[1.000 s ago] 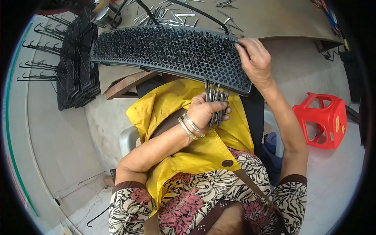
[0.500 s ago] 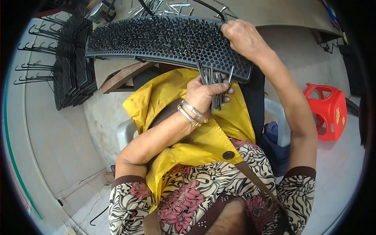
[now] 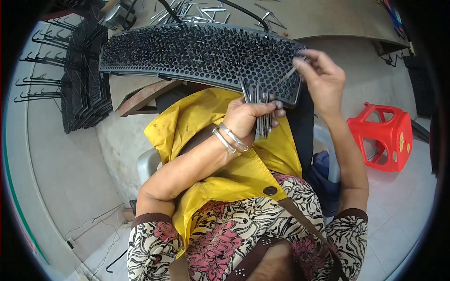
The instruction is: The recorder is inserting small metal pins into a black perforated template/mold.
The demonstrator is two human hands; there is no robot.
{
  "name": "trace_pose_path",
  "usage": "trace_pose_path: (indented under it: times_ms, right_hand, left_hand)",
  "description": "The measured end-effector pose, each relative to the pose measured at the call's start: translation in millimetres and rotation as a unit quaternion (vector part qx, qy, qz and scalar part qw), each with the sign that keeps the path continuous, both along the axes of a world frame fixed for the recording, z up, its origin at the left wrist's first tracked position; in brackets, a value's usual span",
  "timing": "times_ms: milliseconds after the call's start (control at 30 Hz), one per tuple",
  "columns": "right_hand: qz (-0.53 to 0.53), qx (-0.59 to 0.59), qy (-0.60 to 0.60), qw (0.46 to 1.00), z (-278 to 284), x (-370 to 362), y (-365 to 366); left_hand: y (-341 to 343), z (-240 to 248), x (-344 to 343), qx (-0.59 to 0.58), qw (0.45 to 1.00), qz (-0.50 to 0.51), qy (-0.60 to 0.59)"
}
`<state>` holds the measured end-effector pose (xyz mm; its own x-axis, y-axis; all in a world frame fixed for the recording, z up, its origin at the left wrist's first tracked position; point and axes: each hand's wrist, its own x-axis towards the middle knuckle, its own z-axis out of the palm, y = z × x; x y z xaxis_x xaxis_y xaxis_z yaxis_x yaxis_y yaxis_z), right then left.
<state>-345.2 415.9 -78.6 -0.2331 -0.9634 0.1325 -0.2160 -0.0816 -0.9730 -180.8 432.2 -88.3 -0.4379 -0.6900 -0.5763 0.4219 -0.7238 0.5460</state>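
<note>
My left hand [image 3: 246,114] is closed around a bundle of thin metal rods [image 3: 264,125], below the near edge of a long black perforated tray [image 3: 255,70]. Many dark upright pieces fill the tray's holes, while bare holes show along its near side and right end. Over that right end, my right hand [image 3: 326,79] pinches a single silver rod [image 3: 289,73], which slants down and left toward the holes. Whether its tip enters a hole cannot be made out.
Loose silver rods [image 3: 192,11] lie scattered on the table [image 3: 328,21] behind the tray. Stacked black racks with hooks [image 3: 84,84] stand at the left. A red plastic stool [image 3: 398,136] is on the right, and a yellow apron [image 3: 187,110] covers my lap.
My right hand has come off the tray's far right corner toward me and turned, now showing a rod between its fingers. The left hand with its bundle has moved slightly.
</note>
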Motion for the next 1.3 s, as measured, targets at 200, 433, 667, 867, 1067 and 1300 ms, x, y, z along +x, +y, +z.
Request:
trace_pose_path:
  times_ms: [200,433,667,867,1067,1300]
  right_hand:
    - [-0.106,-0.251,0.308,0.911,-13,-4,-33]
    - [0.027,-0.363,0.411,0.836,-30,-4,-49]
    - [0.077,-0.287,0.542,0.786,-27,1,-40]
    - [0.077,-0.093,0.239,0.964,-5,20,16]
    - [0.172,0.135,0.063,0.974,8,20,37]
    - [0.063,0.109,-0.045,0.991,-3,24,42]
  left_hand:
    - [1,-4,-1,0.07,0.997,-0.015,0.01]
    - [1,-12,2,0.074,0.997,-0.01,-0.003]
    - [4,-12,6,0.077,0.997,-0.018,0.009]
    - [7,-3,13,0.063,0.995,-0.073,0.033]
    - [2,0,13,0.008,0.989,-0.138,0.051]
    - [2,6,6,-0.015,0.995,-0.096,-0.025]
